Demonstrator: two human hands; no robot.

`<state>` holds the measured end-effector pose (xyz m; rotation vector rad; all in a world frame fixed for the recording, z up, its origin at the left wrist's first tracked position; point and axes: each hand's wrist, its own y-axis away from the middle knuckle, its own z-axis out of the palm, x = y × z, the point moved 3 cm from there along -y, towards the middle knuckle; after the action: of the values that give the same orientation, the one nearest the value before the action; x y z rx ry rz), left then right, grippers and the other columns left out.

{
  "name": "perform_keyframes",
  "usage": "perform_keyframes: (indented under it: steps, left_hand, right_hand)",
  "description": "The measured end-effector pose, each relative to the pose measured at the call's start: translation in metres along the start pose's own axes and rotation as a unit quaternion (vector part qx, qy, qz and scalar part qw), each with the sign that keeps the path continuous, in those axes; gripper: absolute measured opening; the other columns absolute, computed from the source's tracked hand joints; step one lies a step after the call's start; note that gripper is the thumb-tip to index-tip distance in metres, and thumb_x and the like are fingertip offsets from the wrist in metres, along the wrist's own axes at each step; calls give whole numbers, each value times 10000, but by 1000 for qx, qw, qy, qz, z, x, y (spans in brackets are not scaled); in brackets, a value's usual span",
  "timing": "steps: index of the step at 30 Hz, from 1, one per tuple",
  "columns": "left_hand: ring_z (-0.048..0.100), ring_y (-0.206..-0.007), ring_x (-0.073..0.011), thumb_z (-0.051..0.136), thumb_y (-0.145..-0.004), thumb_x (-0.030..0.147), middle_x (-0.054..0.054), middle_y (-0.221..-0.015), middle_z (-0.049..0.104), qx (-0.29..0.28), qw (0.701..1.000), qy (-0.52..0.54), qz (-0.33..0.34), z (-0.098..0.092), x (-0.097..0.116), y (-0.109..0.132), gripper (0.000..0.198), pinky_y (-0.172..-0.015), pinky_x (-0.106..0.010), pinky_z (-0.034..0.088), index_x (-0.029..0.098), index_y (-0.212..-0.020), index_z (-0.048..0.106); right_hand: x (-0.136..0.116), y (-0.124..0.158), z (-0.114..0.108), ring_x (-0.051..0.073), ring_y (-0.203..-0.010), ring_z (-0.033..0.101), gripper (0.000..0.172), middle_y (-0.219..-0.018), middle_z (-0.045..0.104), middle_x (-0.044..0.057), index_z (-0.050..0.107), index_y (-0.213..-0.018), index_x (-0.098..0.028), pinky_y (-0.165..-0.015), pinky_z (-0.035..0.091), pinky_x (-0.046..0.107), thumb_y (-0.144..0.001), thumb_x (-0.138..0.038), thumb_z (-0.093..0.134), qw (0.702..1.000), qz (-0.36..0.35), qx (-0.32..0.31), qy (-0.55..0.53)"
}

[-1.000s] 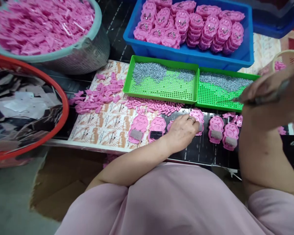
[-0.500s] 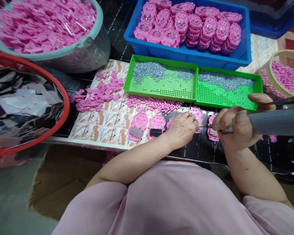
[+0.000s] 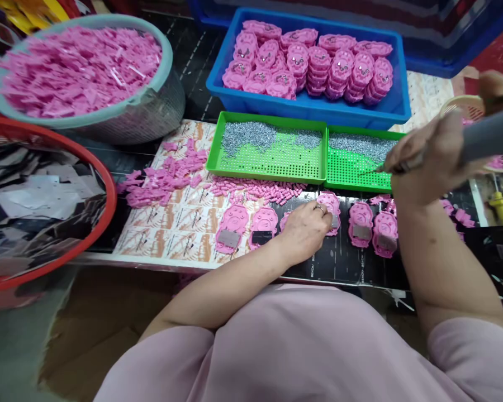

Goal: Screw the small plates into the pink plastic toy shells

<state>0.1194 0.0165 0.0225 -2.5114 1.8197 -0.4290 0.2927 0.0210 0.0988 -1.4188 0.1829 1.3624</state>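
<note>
My left hand (image 3: 308, 231) rests on the work surface with its fingers closed at the edge of a pink plastic casing (image 3: 329, 205), and its fingertips are partly hidden. My right hand (image 3: 431, 159) is wrapped round a grey electric screwdriver (image 3: 492, 131), blurred by motion. The tool's thin bit points left, over the right green tray (image 3: 356, 177) of small screws (image 3: 362, 146). Two pink casings with grey plates, one casing (image 3: 360, 224) and another casing (image 3: 385, 234), lie between my hands. Left of my left hand lie a casing (image 3: 232, 229) with a grey plate and a casing (image 3: 263, 228) with a dark plate.
A second green tray (image 3: 272, 162) of screws adjoins the first. Behind stands a blue bin (image 3: 310, 106) of stacked pink casings. At left are a pale basket (image 3: 151, 106) of pink parts and a red basket (image 3: 109, 223) of flat plates. Loose pink pieces (image 3: 163, 176) lie nearby.
My right hand has lifted the screwdriver up from the casing beside my left hand, over the right screw tray. My left hand stays at the same casing. The view has shifted slightly.
</note>
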Motion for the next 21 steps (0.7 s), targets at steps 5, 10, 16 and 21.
perform_keyframes:
  steps: [5,10,16,21]
  left_hand:
    - [576,-869,-225,561,-905,205,-76,-880,657,-4,1000,6,8,-2,0,0,130,-748,-334,467,122,-883,658]
    - [577,-869,-230,578,-899,222,-80,-885,656,-3,1000,4,8,-3,-1,1,130,-738,-341,466,118,-910,655]
    - [569,-863,-221,576,-903,228,-82,-895,654,3,1000,6,11,-1,-1,2,134,-743,-344,459,118,-921,651]
    - [567,-878,-226,573,-903,228,-80,-909,655,-1,1000,9,13,-1,-1,1,143,-760,-349,446,118,-936,658]
  right_hand:
    - [43,-25,12,65,-294,363,457,-476,407,-132,425,-1017,-280,-295,293,256,-767,-580,662,996,-66,-19,51]
    - [55,-26,16,64,-316,392,386,-497,410,-122,458,-1032,-324,-309,320,273,-792,-553,656,995,-67,-50,47]
    - [65,-25,21,63,-287,378,423,-483,415,-135,458,-953,-244,-285,282,257,-769,-551,683,994,-90,-58,20]
    - [58,-31,20,71,-285,381,455,-452,441,-140,458,-955,-241,-286,285,240,-731,-539,719,995,-93,-17,12]
